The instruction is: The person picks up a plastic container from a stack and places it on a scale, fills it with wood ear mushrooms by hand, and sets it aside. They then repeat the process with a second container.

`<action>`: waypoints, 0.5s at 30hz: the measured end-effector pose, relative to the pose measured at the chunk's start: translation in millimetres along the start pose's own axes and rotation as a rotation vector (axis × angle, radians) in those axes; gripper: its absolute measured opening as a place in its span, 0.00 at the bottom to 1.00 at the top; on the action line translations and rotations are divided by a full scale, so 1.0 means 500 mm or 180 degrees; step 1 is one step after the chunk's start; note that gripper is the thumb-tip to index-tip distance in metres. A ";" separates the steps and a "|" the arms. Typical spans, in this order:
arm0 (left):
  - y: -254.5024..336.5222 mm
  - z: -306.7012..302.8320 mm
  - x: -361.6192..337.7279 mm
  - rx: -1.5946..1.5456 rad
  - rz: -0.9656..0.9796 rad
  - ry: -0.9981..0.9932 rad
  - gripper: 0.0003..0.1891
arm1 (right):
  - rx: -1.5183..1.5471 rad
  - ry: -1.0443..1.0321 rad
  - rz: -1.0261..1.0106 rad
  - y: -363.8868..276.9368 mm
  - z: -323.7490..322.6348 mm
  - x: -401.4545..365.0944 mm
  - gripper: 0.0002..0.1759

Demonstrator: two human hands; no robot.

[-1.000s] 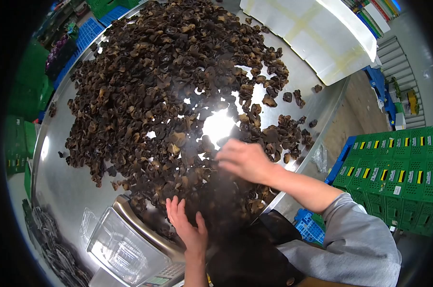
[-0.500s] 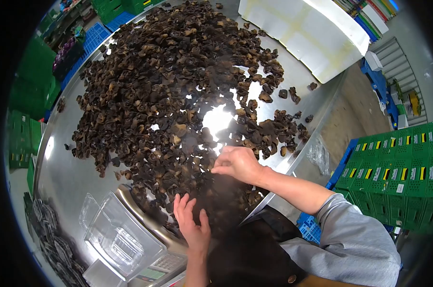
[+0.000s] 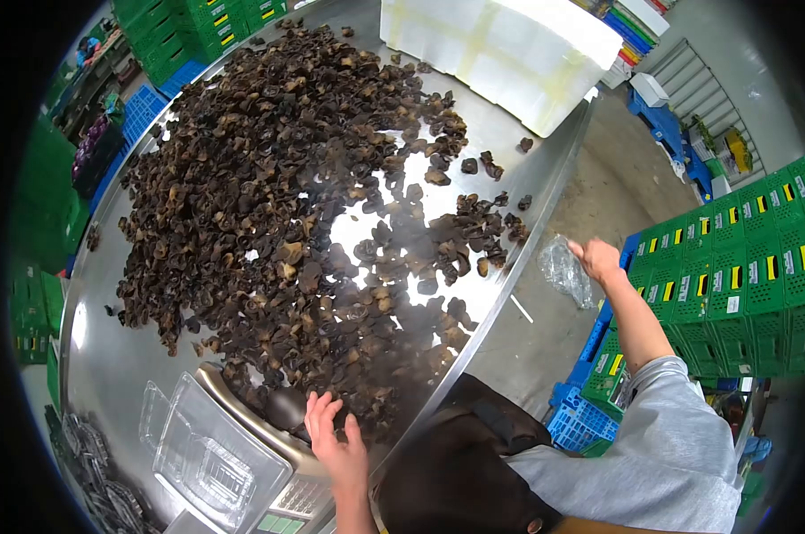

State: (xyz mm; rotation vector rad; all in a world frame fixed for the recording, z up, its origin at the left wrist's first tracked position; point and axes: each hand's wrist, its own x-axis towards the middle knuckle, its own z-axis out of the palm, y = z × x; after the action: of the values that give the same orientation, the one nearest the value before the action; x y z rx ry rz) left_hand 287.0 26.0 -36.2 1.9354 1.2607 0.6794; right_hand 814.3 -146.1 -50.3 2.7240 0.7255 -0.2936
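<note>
Dark brown, crinkled pieces that look like dried fungus (image 3: 242,169) cover much of a metal table (image 3: 100,311). My left hand (image 3: 336,436) is at the near edge of the pile, fingers apart and holding nothing, beside a scale (image 3: 242,405). An open clear plastic box (image 3: 220,454) rests by the scale at the lower left. Out past the table's right edge is my right hand (image 3: 595,258), fingers bent, next to a crumpled clear plastic bag (image 3: 565,274) in the view; whether it holds anything is too small to tell.
A white foam box (image 3: 500,53) stands at the table's far right. Green crates (image 3: 732,276) are stacked on the right, and more (image 3: 162,40) at the upper left. A blue crate (image 3: 580,418) sits low by my right sleeve. Dark stacked containers (image 3: 100,472) lie lower left.
My right hand has moved from over the pile to the right, beyond the table edge. My left hand has shifted slightly down and left in view. The camera view has turned somewhat right.
</note>
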 end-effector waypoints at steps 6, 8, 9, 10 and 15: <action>0.010 -0.001 0.002 0.0109 0.0073 -0.0110 0.15 | -0.0016 0.0763 -0.0223 0.042 0.077 0.006 0.17; 0.017 -0.003 0.008 0.0136 0.0106 -0.0104 0.15 | 0.0342 0.1417 -0.0930 -0.021 0.042 -0.002 0.18; 0.020 -0.003 0.009 0.0162 0.0123 -0.0094 0.16 | 0.0760 0.1467 -0.1228 -0.055 0.002 0.003 0.21; 0.023 -0.003 0.009 0.0175 0.0114 -0.0109 0.16 | 0.0766 0.1446 -0.1225 -0.098 -0.048 0.010 0.21; 0.022 -0.005 -0.005 0.0079 -0.0171 -0.0082 0.16 | 0.1207 0.0307 -0.1500 -0.166 -0.050 0.083 0.28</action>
State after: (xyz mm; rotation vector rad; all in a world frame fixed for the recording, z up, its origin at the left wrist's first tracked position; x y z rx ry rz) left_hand 290.1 21.3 -26.4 1.9171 1.3062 0.6126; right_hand 810.2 -50.1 -58.1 2.8903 1.4764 -0.4441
